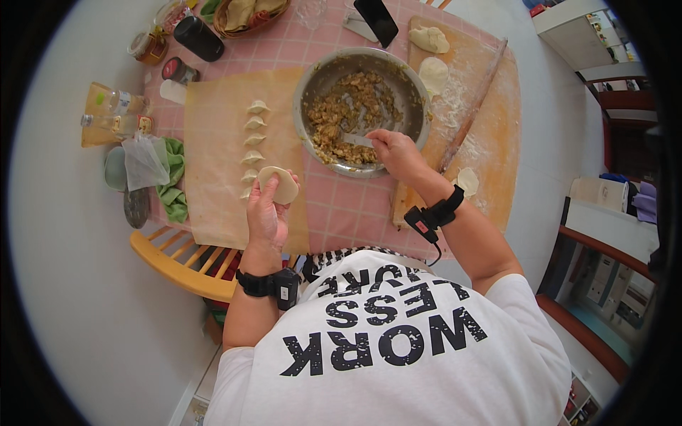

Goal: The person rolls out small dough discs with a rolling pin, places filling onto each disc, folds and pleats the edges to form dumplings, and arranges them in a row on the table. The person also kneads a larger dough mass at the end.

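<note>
My left hand holds a round dumpling wrapper, with the thumb on top of it. In my right hand is a flat metal spatula, its far end in the minced filling. That filling lies in a wide metal bowl, spread over its bottom and up one side. Several folded dumplings form a column on a tan sheet, just beyond my left hand, which partly covers the nearest ones.
On the right, a floury wooden board carries a rolling pin, a dough lump and wrappers. Bottles, jars, a black cylinder and a green cloth line the left. A phone stands behind the bowl.
</note>
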Available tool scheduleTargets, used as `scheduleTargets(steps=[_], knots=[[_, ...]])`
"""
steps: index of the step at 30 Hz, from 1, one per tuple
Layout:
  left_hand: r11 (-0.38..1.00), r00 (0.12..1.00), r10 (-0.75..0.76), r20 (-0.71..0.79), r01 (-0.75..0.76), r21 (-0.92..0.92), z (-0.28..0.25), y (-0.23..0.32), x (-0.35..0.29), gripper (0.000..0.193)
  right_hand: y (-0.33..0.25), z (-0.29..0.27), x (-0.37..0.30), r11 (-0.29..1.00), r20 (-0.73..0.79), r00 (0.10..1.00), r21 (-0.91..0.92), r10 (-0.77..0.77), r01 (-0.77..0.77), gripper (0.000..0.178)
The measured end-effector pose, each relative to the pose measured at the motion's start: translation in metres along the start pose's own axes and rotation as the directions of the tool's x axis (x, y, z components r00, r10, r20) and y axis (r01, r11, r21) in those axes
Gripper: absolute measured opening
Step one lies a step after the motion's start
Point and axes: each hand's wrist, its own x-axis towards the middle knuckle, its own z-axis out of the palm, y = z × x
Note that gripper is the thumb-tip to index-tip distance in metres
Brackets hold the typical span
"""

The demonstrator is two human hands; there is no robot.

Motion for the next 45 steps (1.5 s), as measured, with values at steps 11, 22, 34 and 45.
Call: scheduleTargets(steps=[11, 22, 34, 45], knots=[[0.999, 0.998, 0.042, 0.038, -0.041, -0.024, 0.000, 0.006, 0.013, 0.028, 0.015, 0.005, 0.002, 0.977, -0.045, 0.999, 0.215, 0.012, -0.002, 0.022], [1.000, 1.000, 0.024, 0.010, -0.024, 0.004, 0.001, 0.004, 0.013, 0.027, 0.001, -0.002, 0.006, 0.908, -0.218, 0.929, -0.365, -0.298, 0.206, 0.019], [1.000, 1.000, 0.017, -0.002, -0.017, 0.000, 0.002, 0.000, 0.016, 0.025, -0.009, 0.003, -0.002, 0.993, -0.063, 0.992, -0.043, -0.114, 0.111, 0.019], [0.999, 0.999, 0.032, 0.004, -0.032, -0.030, 0.008, 0.003, 0.024, 0.027, 0.010, 0.000, -0.004, 0.771, 0.174, 0.976, 0.601, 0.130, -0.210, 0.024]])
